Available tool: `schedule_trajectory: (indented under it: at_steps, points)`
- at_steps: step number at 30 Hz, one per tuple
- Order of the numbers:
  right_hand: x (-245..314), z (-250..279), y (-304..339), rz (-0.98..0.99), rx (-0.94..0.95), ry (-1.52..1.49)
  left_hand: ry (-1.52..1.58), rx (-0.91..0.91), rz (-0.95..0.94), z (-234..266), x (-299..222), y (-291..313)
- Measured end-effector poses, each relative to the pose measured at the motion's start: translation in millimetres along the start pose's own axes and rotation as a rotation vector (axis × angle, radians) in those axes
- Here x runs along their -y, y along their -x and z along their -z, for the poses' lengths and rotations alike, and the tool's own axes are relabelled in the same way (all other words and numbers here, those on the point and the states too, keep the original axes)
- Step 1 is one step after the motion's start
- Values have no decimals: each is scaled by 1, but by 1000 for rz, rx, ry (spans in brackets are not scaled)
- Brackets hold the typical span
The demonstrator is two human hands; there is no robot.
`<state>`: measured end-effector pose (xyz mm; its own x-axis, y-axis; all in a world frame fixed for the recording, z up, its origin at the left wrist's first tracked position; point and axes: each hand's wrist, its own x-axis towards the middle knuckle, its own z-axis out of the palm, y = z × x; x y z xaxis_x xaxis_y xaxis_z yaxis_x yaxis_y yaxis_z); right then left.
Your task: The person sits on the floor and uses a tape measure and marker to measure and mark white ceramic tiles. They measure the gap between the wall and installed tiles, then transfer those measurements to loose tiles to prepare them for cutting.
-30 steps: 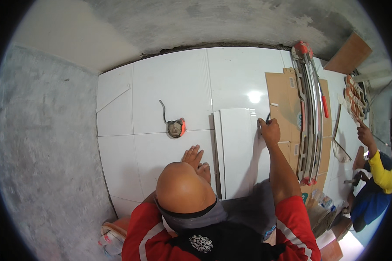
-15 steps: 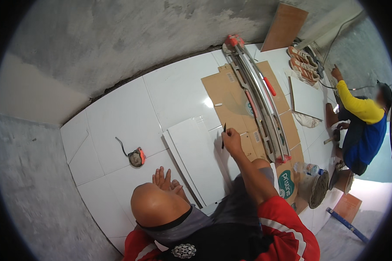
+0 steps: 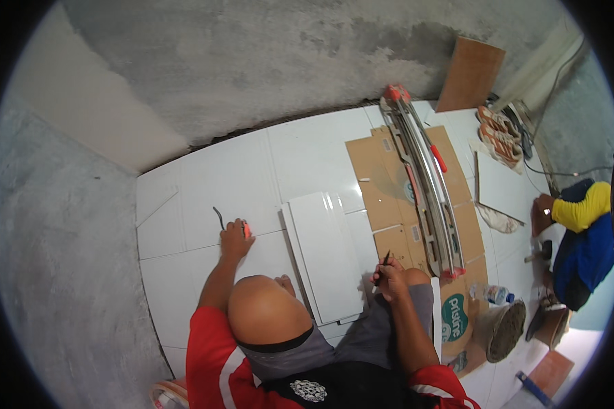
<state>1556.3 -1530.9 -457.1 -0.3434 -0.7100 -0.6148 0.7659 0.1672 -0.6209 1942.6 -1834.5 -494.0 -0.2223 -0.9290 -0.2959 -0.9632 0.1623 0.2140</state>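
Tape measure (image 3: 246,228) in orange and dark casing sits on the white-tiled floor (image 3: 184,228) at the person's left, mostly covered by the left hand (image 3: 234,242), whose fingers curl over its body. A dark cord (image 3: 218,217) sticks out beyond that hand toward the far wall. The right hand (image 3: 391,281) holds a slim black pen (image 3: 386,258) in a narrow pinch beside the right knee, its upper end pointing away from the person.

Between the two hands lies a stack of long white tiles (image 3: 324,255), flat on the floor, reaching close to the person's legs. Right of the stack, flattened brown cardboard (image 3: 388,240) carries a manual tile cutter (image 3: 424,178) with metal rails, red ends and a red handle. Farther right, a pale square tile (image 3: 500,187) lies near a pair of brown-and-white shoes (image 3: 501,140). A clear plastic bottle (image 3: 494,294) lies by a round, mortar-coloured bucket (image 3: 506,330). At the right edge, a co-worker's yellow sleeve (image 3: 586,208) reaches low over the floor.
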Motion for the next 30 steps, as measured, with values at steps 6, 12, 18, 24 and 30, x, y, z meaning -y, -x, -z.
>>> schedule_trajectory:
  at_steps: [6,12,18,24,30]
  points:
    - [-2,-18,4,-29,-3,115,123,-16,218,14,-22,33]
    - [14,-79,9,4,180,309,811,315,-22,124,-83,90]
    - [19,-189,19,56,373,304,688,525,-492,170,-146,125]
    - [18,-185,28,62,324,433,813,598,-482,161,-166,135]
    - [19,-156,28,41,300,535,876,755,-477,119,-168,130]
